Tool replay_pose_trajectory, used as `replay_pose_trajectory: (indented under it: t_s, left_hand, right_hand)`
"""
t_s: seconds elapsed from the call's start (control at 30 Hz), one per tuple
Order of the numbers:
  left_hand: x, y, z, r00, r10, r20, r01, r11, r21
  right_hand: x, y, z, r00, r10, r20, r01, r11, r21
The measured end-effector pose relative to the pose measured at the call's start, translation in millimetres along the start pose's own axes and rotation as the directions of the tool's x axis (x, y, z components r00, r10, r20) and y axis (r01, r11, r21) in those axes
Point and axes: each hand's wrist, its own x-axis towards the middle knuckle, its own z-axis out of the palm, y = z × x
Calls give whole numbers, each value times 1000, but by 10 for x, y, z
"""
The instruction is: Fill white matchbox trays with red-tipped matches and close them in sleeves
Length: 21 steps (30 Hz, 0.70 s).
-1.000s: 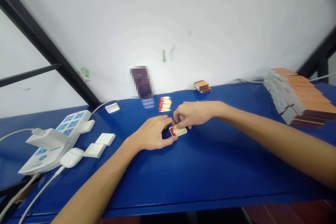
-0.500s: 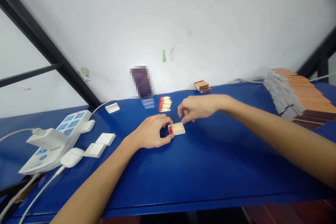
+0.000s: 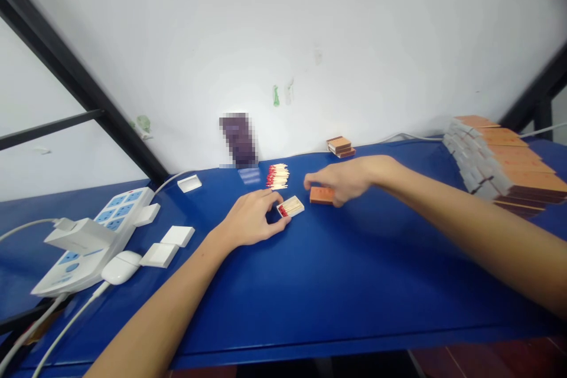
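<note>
My left hand (image 3: 254, 218) grips a white matchbox tray (image 3: 299, 213) by its left end, thumb in front and fingers behind. Wooden matches (image 3: 293, 205) fill the tray, their red heads toward that hand. Just to the right, my right hand (image 3: 341, 180) has its fingers around an orange matchbox sleeve (image 3: 321, 195) lying low over the blue table. A small gap separates sleeve and tray. Behind the tray, loose red-headed matches (image 3: 278, 176) lie in a row. Part of the sleeve is hidden by my right fingers.
Several stacked matchboxes (image 3: 518, 159) stand at the right, and a few more (image 3: 341, 146) near the wall. White trays (image 3: 160, 254) lie left, beside a power strip (image 3: 113, 212) with cables. A pixelated dark object (image 3: 239, 139) leans against the wall.
My left hand has shifted the filled tray slightly left and back and turned it. My right hand has moved right, away from the tray, and the orange sleeve now shows in it.
</note>
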Motion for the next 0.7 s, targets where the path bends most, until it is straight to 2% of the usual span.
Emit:
replay_pose_trajectory:
  t_s: [0.1, 0.27, 0.47, 0.7]
  left_hand:
    - [7, -8, 14, 1000, -20, -9, 21, 1000, 14]
    - [13, -2, 12, 1000, -18, -9, 18, 999, -28]
    - [0, -15, -2, 1000, -8, 18, 10, 993, -119]
    - [2, -34, 15, 1000, -2, 22, 7, 977, -213]
  right_hand:
    - [13, -86, 35, 996, -90, -15, 90, 995, 50]
    - [100, -132, 76, 980, -174, -98, 178, 983, 37]
    - [148, -72, 79, 966, -209, -154, 206, 978, -35]
    - [143, -89, 65, 964, -205, -170, 201, 979, -41]
